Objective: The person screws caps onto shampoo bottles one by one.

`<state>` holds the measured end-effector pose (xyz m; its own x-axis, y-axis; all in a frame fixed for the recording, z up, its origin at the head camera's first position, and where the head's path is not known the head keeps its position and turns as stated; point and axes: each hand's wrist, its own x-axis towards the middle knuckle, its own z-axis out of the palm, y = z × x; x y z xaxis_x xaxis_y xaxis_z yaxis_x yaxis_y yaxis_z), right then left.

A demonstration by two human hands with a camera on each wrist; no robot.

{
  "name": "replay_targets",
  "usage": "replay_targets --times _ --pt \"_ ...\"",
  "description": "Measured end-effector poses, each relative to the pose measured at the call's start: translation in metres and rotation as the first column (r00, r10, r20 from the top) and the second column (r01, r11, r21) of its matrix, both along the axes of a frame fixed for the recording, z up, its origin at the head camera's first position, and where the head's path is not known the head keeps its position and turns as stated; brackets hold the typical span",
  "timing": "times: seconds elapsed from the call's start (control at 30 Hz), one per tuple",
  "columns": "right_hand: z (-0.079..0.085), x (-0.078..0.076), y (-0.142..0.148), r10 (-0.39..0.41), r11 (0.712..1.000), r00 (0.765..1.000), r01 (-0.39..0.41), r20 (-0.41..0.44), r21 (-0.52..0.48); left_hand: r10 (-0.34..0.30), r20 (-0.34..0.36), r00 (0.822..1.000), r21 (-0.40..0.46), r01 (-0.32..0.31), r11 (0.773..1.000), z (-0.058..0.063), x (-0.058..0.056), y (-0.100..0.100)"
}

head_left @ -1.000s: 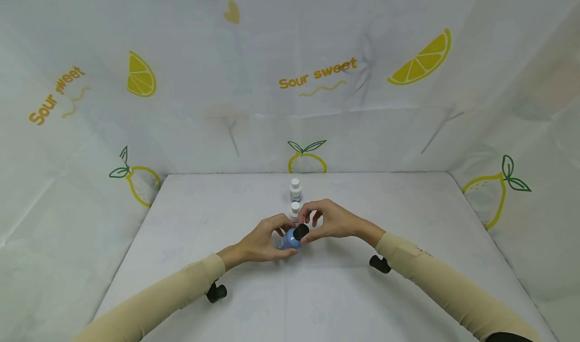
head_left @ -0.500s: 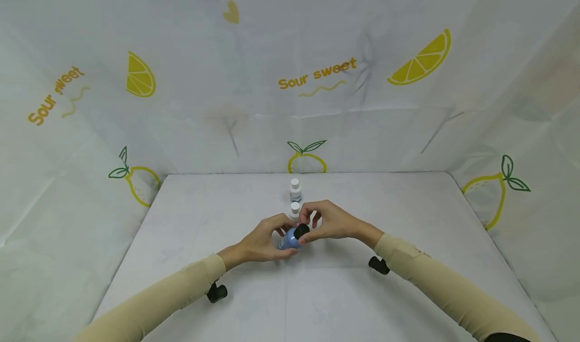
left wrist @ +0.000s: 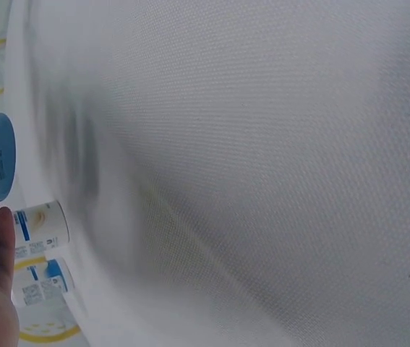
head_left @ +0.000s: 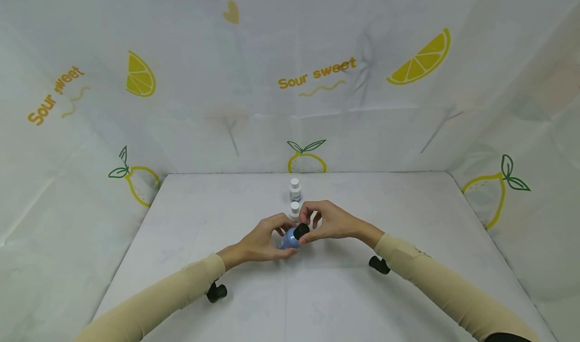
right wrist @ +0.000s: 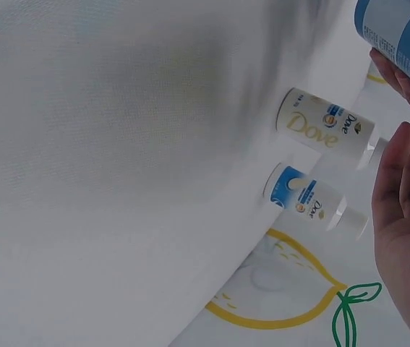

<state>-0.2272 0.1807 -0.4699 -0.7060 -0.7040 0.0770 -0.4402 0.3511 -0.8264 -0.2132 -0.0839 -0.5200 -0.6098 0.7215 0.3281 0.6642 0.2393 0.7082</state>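
A blue bottle [head_left: 288,240] with a black cap [head_left: 301,230] is held tilted above the table, its cap toward the right. My left hand [head_left: 267,238] grips the bottle's body between thumb and fingers. At the cap, my right hand [head_left: 330,221] pinches with thumb and forefinger. In the left wrist view, the bottle's blue base [left wrist: 1,157] faces the camera, off the surface. Its printed label [right wrist: 387,36] shows in the right wrist view, where the cap is out of frame.
Just behind the hands stands a white Dove bottle [right wrist: 324,126], partly hidden in the head view. Farther back is a second white bottle [head_left: 295,191] with a blue band. A white cloth [head_left: 204,196] covers the table, and a lemon-print sheet [head_left: 254,130] hangs around it.
My right hand and the black cap have shifted very slightly since a second ago. Otherwise the left hand, the blue bottle and the white bottles keep their places.
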Motion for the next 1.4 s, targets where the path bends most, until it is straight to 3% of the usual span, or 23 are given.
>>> replay_targets --times 0.13,0.27,0.47,0.63,1.0,1.4 --pt "0.001 -0.001 0.002 0.025 1.0 1.0 -0.025 0.015 -0.008 0.002 0.004 1.0 -0.003 -0.002 1.0 -0.001 0.001 -0.001" --pt "0.004 -0.003 0.007 0.099 0.994 0.994 -0.097 0.041 -0.052 0.003 0.005 1.0 0.002 -0.003 1.0 -0.002 0.002 -0.002" --pt "0.006 -0.006 0.012 0.218 0.973 0.969 -0.206 0.116 -0.108 -0.007 0.025 1.0 0.008 0.007 1.0 -0.004 0.002 -0.001" --pt "0.004 -0.008 0.012 0.276 0.959 0.955 -0.265 0.11 -0.099 -0.02 0.014 1.0 0.005 0.02 1.0 -0.004 0.001 -0.001" --pt "0.003 -0.008 0.011 0.237 0.97 0.971 -0.234 0.04 -0.069 -0.025 0.001 1.0 0.011 0.025 1.0 -0.002 0.001 0.0" --pt "0.005 -0.005 0.008 0.141 0.989 0.989 -0.139 0.043 -0.049 -0.002 0.006 1.0 0.001 0.002 1.0 -0.001 0.001 0.0"
